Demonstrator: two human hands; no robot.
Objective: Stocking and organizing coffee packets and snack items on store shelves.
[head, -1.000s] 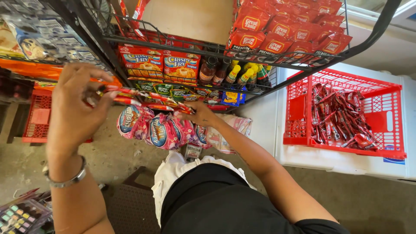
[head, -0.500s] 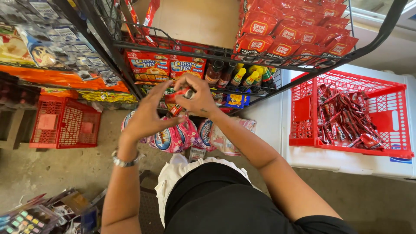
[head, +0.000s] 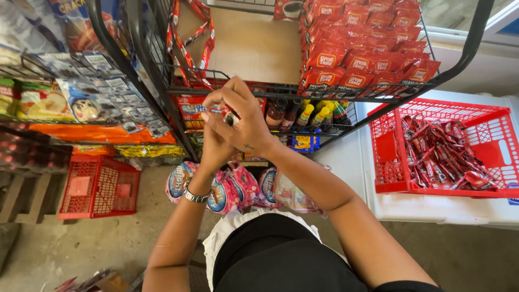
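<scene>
My right hand (head: 240,121) and my left hand (head: 212,141) are pressed together in front of a black wire rack (head: 178,92). Between the fingers they pinch a folded bundle of small red sachets (head: 231,116), mostly hidden by the fingers. My left wrist wears a metal watch (head: 195,196). Strips of red sachets (head: 190,38) hang from the rack just above the hands. Behind the hands, on the rack's lower shelf, stand dark sauce bottles (head: 284,112) and boxes of breading mix (head: 190,111).
Red coffee packets (head: 362,54) fill the upper right shelf. A red crate of loose red sachets (head: 440,148) sits on a white chest at right. Pink snack bags (head: 232,189) hang below the hands. A small red crate (head: 97,186) stands on the concrete floor at left.
My left hand swung in from the far left and joined my right hand. The stretched strip of sachets got folded into a bundle, and both hands rose toward the rack.
</scene>
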